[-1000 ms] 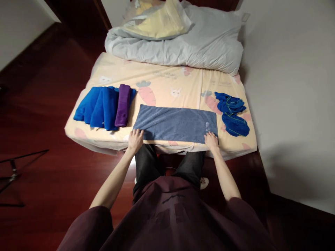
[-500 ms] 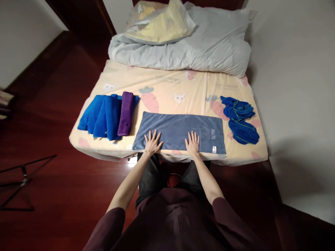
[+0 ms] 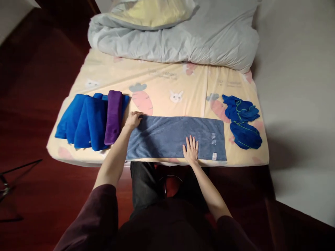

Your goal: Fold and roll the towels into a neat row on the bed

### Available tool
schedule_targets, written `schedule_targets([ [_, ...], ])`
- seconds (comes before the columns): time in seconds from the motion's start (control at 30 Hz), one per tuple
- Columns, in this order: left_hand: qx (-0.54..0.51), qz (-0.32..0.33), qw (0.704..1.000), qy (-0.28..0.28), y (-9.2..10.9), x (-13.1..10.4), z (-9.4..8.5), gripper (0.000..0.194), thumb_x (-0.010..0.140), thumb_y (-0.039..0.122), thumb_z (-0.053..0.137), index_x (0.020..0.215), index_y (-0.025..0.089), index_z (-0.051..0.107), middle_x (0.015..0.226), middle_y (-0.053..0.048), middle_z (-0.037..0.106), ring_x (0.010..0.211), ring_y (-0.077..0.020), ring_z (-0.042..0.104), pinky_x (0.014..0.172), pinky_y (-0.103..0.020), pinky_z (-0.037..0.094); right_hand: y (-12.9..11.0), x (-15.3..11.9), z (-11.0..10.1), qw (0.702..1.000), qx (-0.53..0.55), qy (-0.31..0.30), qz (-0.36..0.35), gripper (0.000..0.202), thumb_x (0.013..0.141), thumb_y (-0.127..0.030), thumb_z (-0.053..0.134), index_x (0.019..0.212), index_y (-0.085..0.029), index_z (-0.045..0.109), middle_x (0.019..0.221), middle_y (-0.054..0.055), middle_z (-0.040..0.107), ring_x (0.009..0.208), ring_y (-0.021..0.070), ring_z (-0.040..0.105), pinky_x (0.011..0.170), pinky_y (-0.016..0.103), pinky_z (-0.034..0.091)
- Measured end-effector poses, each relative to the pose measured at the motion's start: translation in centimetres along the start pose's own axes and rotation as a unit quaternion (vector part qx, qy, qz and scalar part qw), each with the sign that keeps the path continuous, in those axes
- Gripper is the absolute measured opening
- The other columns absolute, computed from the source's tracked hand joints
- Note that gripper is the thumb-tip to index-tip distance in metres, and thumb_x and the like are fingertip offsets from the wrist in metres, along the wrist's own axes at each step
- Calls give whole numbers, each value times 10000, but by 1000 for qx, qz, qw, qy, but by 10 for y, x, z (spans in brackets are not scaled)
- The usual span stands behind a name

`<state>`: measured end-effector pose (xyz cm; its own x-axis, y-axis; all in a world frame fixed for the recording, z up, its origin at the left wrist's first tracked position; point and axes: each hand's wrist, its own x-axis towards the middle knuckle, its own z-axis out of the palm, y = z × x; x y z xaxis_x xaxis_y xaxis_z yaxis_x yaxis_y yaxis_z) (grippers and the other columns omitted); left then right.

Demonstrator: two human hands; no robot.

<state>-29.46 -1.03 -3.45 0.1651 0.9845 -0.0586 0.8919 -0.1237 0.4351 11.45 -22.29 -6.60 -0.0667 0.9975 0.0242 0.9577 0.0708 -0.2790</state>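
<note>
A grey-blue towel [image 3: 167,136] lies flat along the near edge of the bed, with white lettering and a small label at its right end. My left hand [image 3: 134,120] is at the towel's far left corner, its fingers bent and closed on the edge; the thumb is not clearly visible. Flat on the towel, right of its middle, rests my right hand [image 3: 191,150] with the fingers spread. Just left of my left hand lies a folded purple towel [image 3: 113,116], beside several folded blue towels [image 3: 81,120].
Two crumpled blue cloths [image 3: 244,122] with green edging lie at the right of the bed [image 3: 162,90]. A rolled-back grey quilt [image 3: 167,45] spans the far side, with a yellow bundle [image 3: 154,14] on it. A wall [image 3: 298,104] stands at right, and thin dark stand legs [image 3: 6,188] at left.
My left hand has moved from the towel's near part up and left to its far left corner, and its fingers have closed. My right hand stays flat. The view has shifted.
</note>
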Motion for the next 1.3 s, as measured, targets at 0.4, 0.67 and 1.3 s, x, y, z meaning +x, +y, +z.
schedule_targets([
  [0.4,44,19,998,-42,-26,38,-16,318,888,231,527,1079,160,770,968,-109,741,1029,-259,659,1030,-390,508,-4,1,-9,999,5,-46,20,647,1092,-398,360,1700,-201,258,1778,81,158,1665,287,84,1343,578,103],
  [0.67,44,-54,995,78,13,-2,-2,466,1026,222,357,1400,122,616,1455,-190,571,1449,-360,409,1195,-590,324,-4,1,-8,998,4,-51,26,639,1098,-415,351,1696,-207,267,1780,79,157,1665,278,87,1342,575,89],
  [1.3,-10,-137,982,128,67,-140,60,649,1030,366,381,1652,179,387,1771,-157,157,1651,-332,101,1316,-633,92,41,34,-44,998,55,8,24,496,1114,-338,292,1422,-223,664,1588,63,554,1502,223,433,1259,410,335],
])
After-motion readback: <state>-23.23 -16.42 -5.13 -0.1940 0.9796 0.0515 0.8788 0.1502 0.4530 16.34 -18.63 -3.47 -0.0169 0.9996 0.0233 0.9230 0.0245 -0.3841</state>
